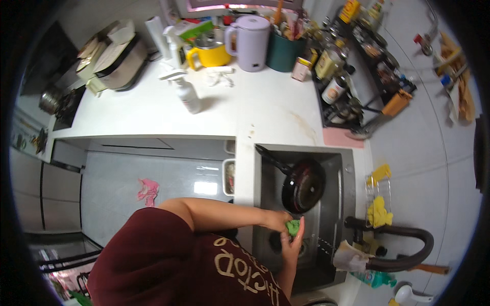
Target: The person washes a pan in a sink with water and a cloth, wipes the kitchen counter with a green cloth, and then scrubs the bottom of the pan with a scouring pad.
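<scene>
Over the sink [348, 199], my left hand [278, 221] grips a crumpled green cloth [293, 227]. Below it in the picture, my right hand [293, 243] presses on the same cloth, its fingers along the far side. A dark frying pan [304, 187] lies in the basin just above my hands in the picture, bottom up, its black handle [272, 160] reaching the basin's corner. Drops of water [325, 244] fall beside my right hand from the dark curved faucet [427, 244], whose spout end is wrapped in pale material [350, 258]. My palms are hidden.
A white spray bottle [188, 95], yellow pot [214, 53] and lilac kettle [252, 42] stand on the counter [153, 114]. A black rack [325, 118] holds bottles. Beside the faucet, a wire basket [379, 191] holds yellow cloths [379, 214]. A pink cloth [148, 190] lies on the floor.
</scene>
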`<state>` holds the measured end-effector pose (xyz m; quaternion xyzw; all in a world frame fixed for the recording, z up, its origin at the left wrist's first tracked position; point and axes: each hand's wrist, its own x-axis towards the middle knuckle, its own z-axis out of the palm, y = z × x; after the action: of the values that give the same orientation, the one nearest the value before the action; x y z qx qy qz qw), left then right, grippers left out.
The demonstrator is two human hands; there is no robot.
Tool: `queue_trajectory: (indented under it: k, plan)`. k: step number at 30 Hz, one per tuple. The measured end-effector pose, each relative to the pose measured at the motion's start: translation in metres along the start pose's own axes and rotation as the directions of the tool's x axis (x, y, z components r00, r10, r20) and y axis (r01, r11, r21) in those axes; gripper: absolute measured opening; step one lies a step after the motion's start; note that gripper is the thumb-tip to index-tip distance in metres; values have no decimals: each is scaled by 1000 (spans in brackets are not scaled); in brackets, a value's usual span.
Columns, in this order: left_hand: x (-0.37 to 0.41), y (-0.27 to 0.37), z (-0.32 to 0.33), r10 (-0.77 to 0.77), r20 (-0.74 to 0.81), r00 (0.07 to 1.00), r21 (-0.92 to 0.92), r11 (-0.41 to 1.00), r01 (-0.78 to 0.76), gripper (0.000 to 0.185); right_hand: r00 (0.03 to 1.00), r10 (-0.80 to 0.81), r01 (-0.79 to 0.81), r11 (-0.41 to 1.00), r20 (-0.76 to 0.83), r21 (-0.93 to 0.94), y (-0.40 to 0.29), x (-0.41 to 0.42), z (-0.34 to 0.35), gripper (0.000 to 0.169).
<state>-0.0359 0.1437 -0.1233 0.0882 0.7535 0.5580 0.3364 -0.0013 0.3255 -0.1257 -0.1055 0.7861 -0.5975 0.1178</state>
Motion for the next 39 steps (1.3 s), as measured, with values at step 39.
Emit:
queue_trajectory:
  k: [39]
  plan:
    - [13,-7,16,17,56,998,-282,959,-1,43,972,-227,184,553,66,-813,-52,12,19,46]
